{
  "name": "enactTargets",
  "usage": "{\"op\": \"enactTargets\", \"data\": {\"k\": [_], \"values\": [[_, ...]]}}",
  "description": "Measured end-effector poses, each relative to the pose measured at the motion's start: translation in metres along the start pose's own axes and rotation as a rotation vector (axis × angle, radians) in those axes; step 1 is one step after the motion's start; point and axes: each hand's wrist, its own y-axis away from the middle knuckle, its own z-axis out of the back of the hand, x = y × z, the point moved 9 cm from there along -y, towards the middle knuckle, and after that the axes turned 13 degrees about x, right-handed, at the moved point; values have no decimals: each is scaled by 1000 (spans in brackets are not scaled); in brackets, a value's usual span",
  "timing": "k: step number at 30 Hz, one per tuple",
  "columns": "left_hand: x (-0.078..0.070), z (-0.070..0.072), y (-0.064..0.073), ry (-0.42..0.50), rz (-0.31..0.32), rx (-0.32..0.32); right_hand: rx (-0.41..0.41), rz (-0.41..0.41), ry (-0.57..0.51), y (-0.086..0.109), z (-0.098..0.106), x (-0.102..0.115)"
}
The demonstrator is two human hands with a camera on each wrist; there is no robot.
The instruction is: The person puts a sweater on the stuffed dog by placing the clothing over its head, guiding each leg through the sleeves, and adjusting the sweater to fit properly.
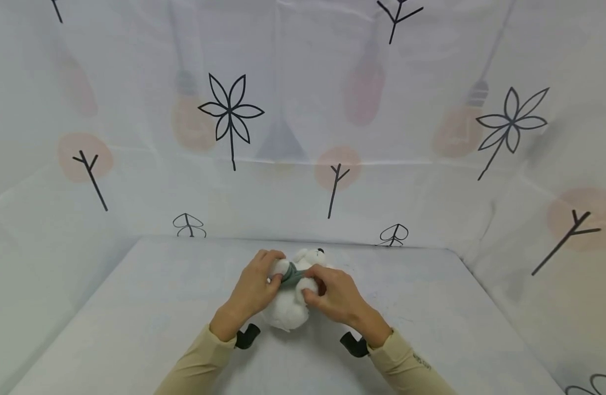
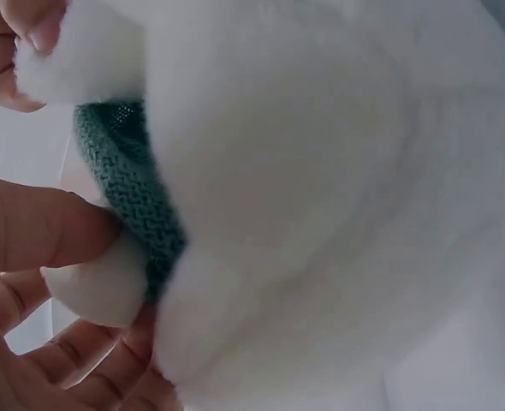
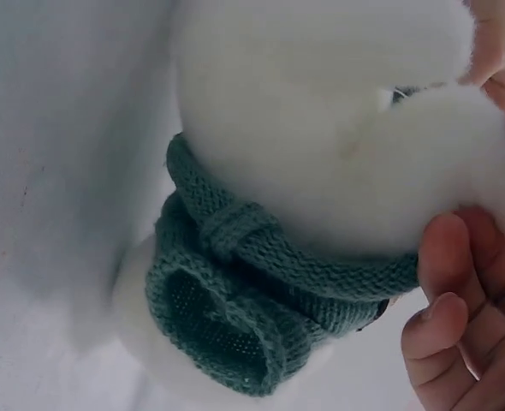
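Observation:
A white plush bear (image 1: 285, 315) lies on the table, its black-nosed head pointing to the far side. A green knitted garment (image 1: 293, 276) sits bunched around its upper body; in the right wrist view an opening of the knit (image 3: 214, 330) gapes wide. My left hand (image 1: 253, 282) holds one paw of the bear, thumb and fingers around the white paw (image 2: 103, 282) beside the knit. My right hand (image 1: 337, 293) grips the other arm, its fingertips (image 3: 445, 248) against the knit's edge. Part of the garment is hidden under the bear's body.
The white table (image 1: 159, 307) runs back to a fabric wall (image 1: 293, 203) printed with flowers, twigs and lamps. Similar fabric hangs at both sides. Black fittings (image 1: 353, 344) show at both wrists, below beige sleeves.

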Motion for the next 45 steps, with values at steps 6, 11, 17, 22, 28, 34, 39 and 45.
{"op": "enactTargets", "data": {"k": [6, 11, 17, 22, 28, 34, 39, 45], "values": [[5, 0, 0, 40, 68, 29, -104, 46, 98, 3, 15, -1], [2, -4, -1, 56, 96, 79, -140, 43, 135, 5, 22, -10], [-3, -4, -1, 9, 74, 60, -88, -39, 62, 2, 16, -21], [-8, 0, 0, -31, 27, 21, -27, -98, -11, -1, 4, -27], [-6, -4, 0, 34, 77, 66, -146, -48, -50, 3, 15, -26], [-11, -12, 0, 32, 55, 125, -161, 3, -111, 3, 18, -24], [-17, -13, -1, 42, -13, 98, -98, -1, -185, 0, 12, -25], [-20, -13, -2, 82, -50, 69, -151, -115, -209, 3, 17, -40]]}}
